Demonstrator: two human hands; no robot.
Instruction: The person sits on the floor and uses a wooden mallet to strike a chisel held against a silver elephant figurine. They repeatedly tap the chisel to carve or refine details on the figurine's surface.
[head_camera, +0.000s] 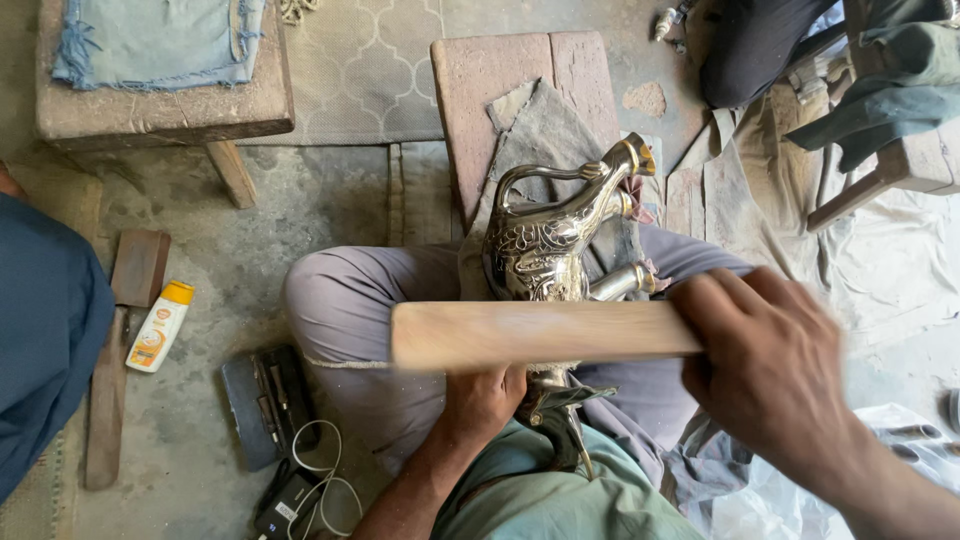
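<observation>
Clearly the step in hand is working the surface of the shiny engraved brass-and-silver bird-shaped vessel (548, 240), judging by how the tool lies across it. It rests on the seated person's lap, over a grey worn cloth (545, 130) that drapes from the reddish wooden block (500, 90) just beyond it. The vessel's curved neck and gilded beak point away from the person, its body is chased with feather patterns, and short polished spouts jut from the side nearest the right hand.

Across the near part of the vessel lies a pale flat wooden stick (540, 335), clenched at one end by the right hand (770, 370), which is blurred, so I judge it to be mid-stroke. The left hand (485, 400) sits just under the stick, at the vessel's base; it seems to be gripping the base to steady it, though the stick hides the fingers. Any next stroke would call for a firm hold below and even pressure along the stick.

Left of the vessel, on the concrete floor (300, 200), lie a white and orange bottle (160, 325), a dark tool case (262, 405) and a cabled black device (285, 505).
</observation>
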